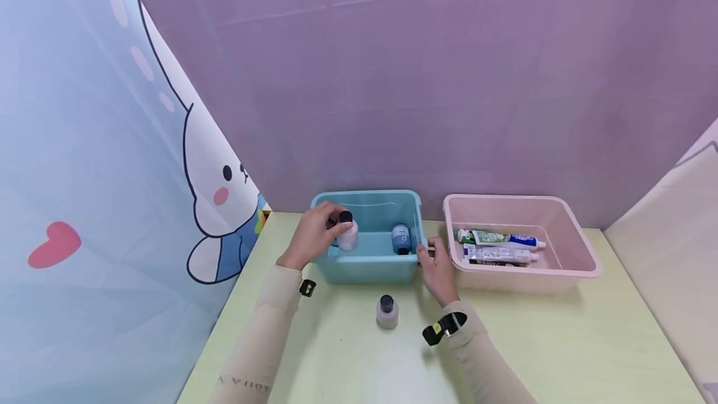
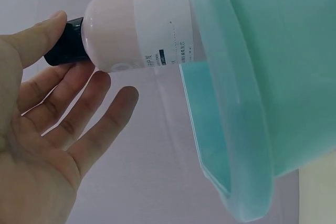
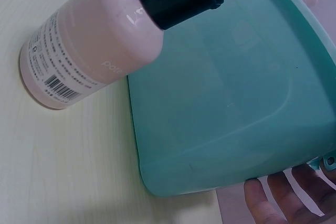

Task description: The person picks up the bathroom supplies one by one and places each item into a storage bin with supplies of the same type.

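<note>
My left hand (image 1: 314,234) pinches the black cap of a pale pink bottle (image 1: 348,239) between thumb and fingers. The bottle hangs upright at the left part of the teal bin (image 1: 367,272), its lower end behind the rim in the left wrist view. Inside the bin, a blue bottle (image 1: 401,235) with a dark cap lies at the right. With my right hand (image 1: 439,274) I hold the bin's right rim near its front corner, thumb on top. Another pale pink bottle (image 1: 387,314) with a black cap stands on the table in front of the bin.
To the right of my right hand stands a pink bin (image 1: 521,276) holding several tubes, among them a green-and-white one (image 1: 482,237) and a silvery white one (image 1: 496,255). A purple cloth (image 1: 392,80) hangs behind both bins. The pale table (image 1: 533,341) lies beneath them.
</note>
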`<move>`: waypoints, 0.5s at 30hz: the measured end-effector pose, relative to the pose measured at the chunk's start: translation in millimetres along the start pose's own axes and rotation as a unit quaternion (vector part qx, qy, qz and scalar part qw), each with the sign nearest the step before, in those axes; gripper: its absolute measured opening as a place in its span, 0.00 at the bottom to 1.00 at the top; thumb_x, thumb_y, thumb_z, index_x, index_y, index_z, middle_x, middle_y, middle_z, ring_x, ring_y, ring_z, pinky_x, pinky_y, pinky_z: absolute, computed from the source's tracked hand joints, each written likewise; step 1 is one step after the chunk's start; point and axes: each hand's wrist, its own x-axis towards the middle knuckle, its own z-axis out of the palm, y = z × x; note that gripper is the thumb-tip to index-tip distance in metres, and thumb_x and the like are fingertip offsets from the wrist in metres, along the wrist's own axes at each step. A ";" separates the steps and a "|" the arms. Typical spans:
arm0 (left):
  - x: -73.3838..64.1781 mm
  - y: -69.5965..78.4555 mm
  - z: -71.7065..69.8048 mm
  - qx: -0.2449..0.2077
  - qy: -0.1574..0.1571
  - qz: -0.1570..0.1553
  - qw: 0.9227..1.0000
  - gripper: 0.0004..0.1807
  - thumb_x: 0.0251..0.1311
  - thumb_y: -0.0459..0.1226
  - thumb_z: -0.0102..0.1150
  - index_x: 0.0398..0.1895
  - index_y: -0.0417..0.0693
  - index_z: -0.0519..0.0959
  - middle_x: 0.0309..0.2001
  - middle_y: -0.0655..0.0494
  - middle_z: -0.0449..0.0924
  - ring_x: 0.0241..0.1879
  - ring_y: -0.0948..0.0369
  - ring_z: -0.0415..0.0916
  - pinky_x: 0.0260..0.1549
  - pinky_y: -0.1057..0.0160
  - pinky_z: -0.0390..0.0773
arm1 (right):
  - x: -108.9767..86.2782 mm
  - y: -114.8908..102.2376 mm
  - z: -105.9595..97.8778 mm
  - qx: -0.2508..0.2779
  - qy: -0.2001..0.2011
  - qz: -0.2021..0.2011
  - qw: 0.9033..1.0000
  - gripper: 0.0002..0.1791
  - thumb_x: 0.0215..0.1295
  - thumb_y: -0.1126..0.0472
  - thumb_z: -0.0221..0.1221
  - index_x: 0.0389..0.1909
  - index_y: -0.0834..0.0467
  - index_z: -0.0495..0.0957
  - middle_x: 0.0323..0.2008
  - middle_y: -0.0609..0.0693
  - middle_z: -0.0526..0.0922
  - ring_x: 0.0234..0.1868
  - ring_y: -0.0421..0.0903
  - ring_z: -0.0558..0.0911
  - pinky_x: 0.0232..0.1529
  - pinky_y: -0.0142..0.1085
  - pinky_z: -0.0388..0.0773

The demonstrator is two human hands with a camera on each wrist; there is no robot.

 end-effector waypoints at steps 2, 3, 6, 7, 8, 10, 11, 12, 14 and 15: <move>3.1 -1.4 -1.2 0.007 -0.007 0.000 1.000 0.19 0.66 0.47 0.67 0.54 0.47 0.82 0.48 0.53 0.82 0.44 0.51 0.80 0.45 0.54 0.83 | 0.0 0.0 0.0 -0.001 -0.001 0.001 1.000 0.17 0.78 0.52 0.50 0.59 0.58 0.69 0.60 0.62 0.77 0.57 0.59 0.80 0.55 0.52 0.83; 4.5 -2.0 -1.6 0.008 -0.011 0.000 1.000 0.19 0.66 0.47 0.67 0.54 0.47 0.82 0.49 0.53 0.82 0.44 0.51 0.81 0.45 0.53 0.83 | 0.0 -0.2 -0.1 0.000 -0.001 0.000 1.000 0.17 0.78 0.53 0.50 0.59 0.58 0.69 0.59 0.62 0.77 0.57 0.59 0.80 0.55 0.52 0.83; 9.4 -3.4 -2.8 0.022 -0.023 0.001 1.000 0.19 0.66 0.47 0.67 0.53 0.47 0.82 0.48 0.53 0.82 0.44 0.51 0.80 0.45 0.53 0.82 | 0.2 -0.5 -0.3 0.001 -0.001 0.002 1.000 0.17 0.78 0.52 0.50 0.59 0.58 0.69 0.59 0.61 0.77 0.57 0.58 0.80 0.56 0.51 0.83; 11.0 -3.7 -3.3 0.028 -0.027 0.001 0.999 0.19 0.66 0.48 0.67 0.53 0.47 0.82 0.48 0.53 0.82 0.43 0.52 0.80 0.45 0.54 0.82 | 0.3 -0.5 -0.3 0.001 -0.001 0.002 1.000 0.17 0.78 0.52 0.50 0.59 0.58 0.69 0.60 0.61 0.76 0.57 0.58 0.80 0.56 0.51 0.83; 12.7 -4.0 -3.5 0.034 -0.030 0.000 0.999 0.18 0.66 0.48 0.67 0.52 0.48 0.82 0.47 0.54 0.82 0.43 0.53 0.79 0.44 0.55 0.82 | 0.4 -0.6 -0.4 0.002 -0.001 0.003 1.000 0.17 0.78 0.52 0.50 0.59 0.58 0.69 0.60 0.61 0.76 0.57 0.58 0.80 0.56 0.51 0.83; 16.1 -4.3 -4.5 0.047 -0.039 -0.001 0.998 0.17 0.66 0.48 0.67 0.51 0.48 0.82 0.45 0.54 0.82 0.42 0.53 0.79 0.43 0.55 0.82 | 0.9 -0.4 -0.2 0.004 -0.004 0.003 1.000 0.18 0.78 0.52 0.50 0.60 0.57 0.68 0.60 0.60 0.76 0.57 0.57 0.79 0.56 0.51 0.83; 17.8 -4.3 -4.9 0.051 -0.044 -0.002 0.998 0.17 0.66 0.47 0.67 0.50 0.48 0.82 0.45 0.54 0.82 0.42 0.54 0.79 0.44 0.55 0.82 | 1.0 -0.3 -0.1 0.004 -0.005 0.003 1.000 0.18 0.78 0.52 0.50 0.60 0.57 0.68 0.60 0.60 0.75 0.57 0.57 0.79 0.56 0.51 0.83; 19.4 -4.2 -5.7 0.057 -0.048 -0.002 0.997 0.17 0.66 0.47 0.67 0.50 0.48 0.82 0.45 0.53 0.83 0.42 0.54 0.79 0.44 0.55 0.82 | 1.1 -0.4 0.0 0.005 -0.006 0.004 1.000 0.18 0.78 0.52 0.50 0.60 0.57 0.68 0.60 0.60 0.75 0.57 0.57 0.79 0.56 0.51 0.83; 22.3 -4.3 -6.9 0.068 -0.059 -0.003 0.996 0.17 0.66 0.47 0.67 0.50 0.47 0.82 0.45 0.52 0.83 0.42 0.53 0.80 0.44 0.54 0.82 | 1.0 -0.3 0.2 0.006 -0.008 0.005 1.000 0.18 0.78 0.51 0.50 0.60 0.57 0.68 0.61 0.60 0.75 0.58 0.57 0.79 0.56 0.51 0.83; 23.7 -4.1 -7.4 0.069 -0.066 -0.004 0.995 0.17 0.66 0.46 0.67 0.50 0.46 0.83 0.45 0.51 0.83 0.43 0.52 0.80 0.44 0.53 0.83 | 0.9 -0.1 0.2 0.006 -0.009 0.006 1.000 0.18 0.78 0.51 0.50 0.60 0.57 0.68 0.61 0.60 0.75 0.58 0.57 0.79 0.57 0.51 0.83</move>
